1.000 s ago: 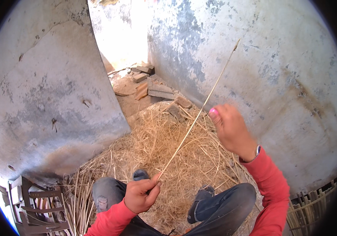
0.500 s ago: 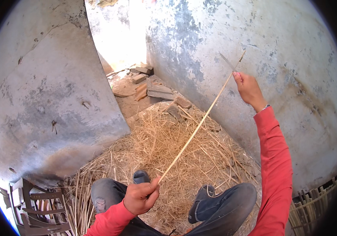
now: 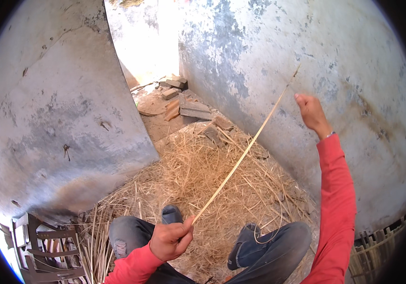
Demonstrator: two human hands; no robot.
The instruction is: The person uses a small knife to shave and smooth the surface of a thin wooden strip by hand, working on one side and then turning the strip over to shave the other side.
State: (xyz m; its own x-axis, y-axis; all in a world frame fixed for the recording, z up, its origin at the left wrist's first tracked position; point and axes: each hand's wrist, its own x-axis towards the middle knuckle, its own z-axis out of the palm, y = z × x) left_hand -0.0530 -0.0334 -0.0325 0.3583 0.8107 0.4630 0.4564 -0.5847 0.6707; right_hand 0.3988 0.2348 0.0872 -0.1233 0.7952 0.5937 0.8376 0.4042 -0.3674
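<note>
Over the pile of dry shavings [image 3: 198, 165], one long pale strip [image 3: 241, 158] slants, its lower end pinched in L hand [image 3: 171, 239]. R hand [image 3: 313, 111], partly curled, is nr upper end; cannot tell if holding sth.

Left bare hand [image 3: 171, 239] pinches the near end of a long, thin, pale-yellow wood-like strip [image 3: 242, 160] slanting up-right. Right bare hand [image 3: 312, 112], curled, raised just beside the strip's far end; I can't tell contact from here. I see tan, stringy shavings [image 3: 203, 163] heaped on the brown dirt floor [image 3: 154, 125], grey broken blocks [image 3: 196, 110] toward its far corner, dark-brown slatted wooden frame [image 3: 56, 234] by its left edge.
</note>
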